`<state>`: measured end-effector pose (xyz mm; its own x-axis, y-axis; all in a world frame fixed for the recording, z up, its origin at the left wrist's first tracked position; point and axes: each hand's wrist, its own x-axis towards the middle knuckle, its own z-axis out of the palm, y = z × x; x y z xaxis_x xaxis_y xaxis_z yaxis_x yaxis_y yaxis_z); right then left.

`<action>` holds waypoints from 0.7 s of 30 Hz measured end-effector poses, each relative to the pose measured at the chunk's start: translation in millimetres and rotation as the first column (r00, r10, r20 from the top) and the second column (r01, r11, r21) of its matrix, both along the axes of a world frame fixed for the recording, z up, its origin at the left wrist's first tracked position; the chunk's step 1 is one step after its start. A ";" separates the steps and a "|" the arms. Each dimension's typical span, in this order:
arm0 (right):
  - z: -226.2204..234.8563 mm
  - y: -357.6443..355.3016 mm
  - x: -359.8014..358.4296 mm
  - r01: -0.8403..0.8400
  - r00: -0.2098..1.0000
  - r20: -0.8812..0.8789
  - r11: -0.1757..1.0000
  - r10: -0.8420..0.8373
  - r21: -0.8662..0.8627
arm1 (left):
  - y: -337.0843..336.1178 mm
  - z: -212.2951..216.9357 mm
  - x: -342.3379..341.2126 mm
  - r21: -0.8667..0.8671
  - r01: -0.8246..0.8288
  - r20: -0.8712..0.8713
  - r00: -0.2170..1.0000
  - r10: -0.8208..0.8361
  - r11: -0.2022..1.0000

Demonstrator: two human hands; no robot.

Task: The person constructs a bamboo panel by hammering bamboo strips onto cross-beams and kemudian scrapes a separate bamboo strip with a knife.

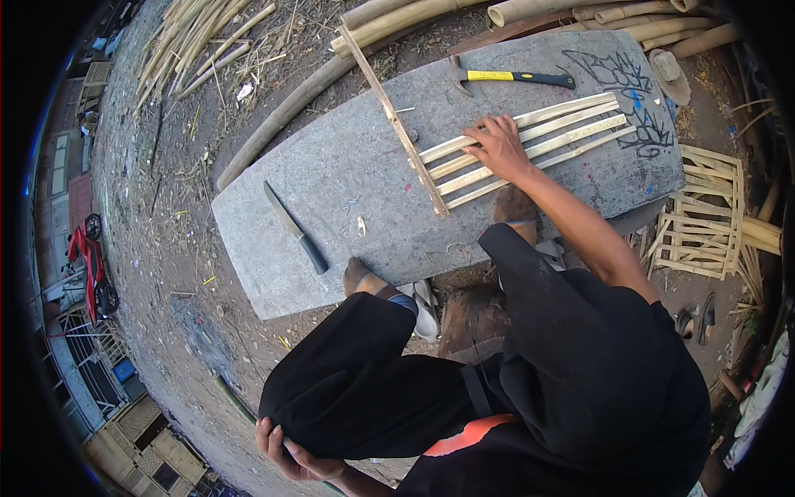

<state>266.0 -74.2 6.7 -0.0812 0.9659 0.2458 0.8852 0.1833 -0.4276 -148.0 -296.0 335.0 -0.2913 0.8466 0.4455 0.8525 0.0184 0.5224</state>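
Note:
My right hand (501, 149) lies over a rake-like row of pale bamboo slats (571, 144), fingers bent around the upper ones. The slats' left ends meet a long bamboo crossbar (385, 108), which stands out past them at the far side. Down at the lower left, beside my knee, my left hand (286, 451) is closed around a thin green bamboo stick (234, 398); part of it is hidden by the fingers. Beyond the slats lies a hammer (517, 77) with a yellow and black handle. A knife (290, 222) with a black handle rests left of them.
Everything lies on a grey slab (273, 290), where my feet (360, 277) also rest. Bamboo poles (414, 21) lie along the far side, and split strips (186, 41) at the far left. A slatted bamboo frame (704, 215) lies on the right. A red motorbike (87, 265) stands left.

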 end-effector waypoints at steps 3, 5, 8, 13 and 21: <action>1.3 1.0 -1.1 -0.002 1.000 -0.003 1.000 0.002 -0.014 | 3.3 -0.4 -0.9 0.003 0.009 -0.008 1.000 -0.009 1.000; 1.6 -1.4 -0.3 -0.012 1.000 0.002 1.000 0.012 -0.028 | 2.5 0.0 -1.2 0.003 0.012 -0.024 1.000 -0.012 1.000; 0.2 -5.6 4.4 -0.026 0.999 -0.021 0.998 0.024 -0.063 | 1.1 0.9 -2.0 0.002 0.009 -0.054 0.999 -0.009 1.000; -4.4 -3.0 11.3 -0.076 0.993 -0.091 0.995 0.070 -0.065 | 2.7 1.0 3.9 0.003 0.003 -0.046 0.999 -0.003 1.000; -0.5 -5.2 11.3 -0.069 0.994 -0.096 0.992 0.059 -0.105 | 2.0 0.9 0.6 0.007 0.013 -0.042 0.999 -0.013 1.000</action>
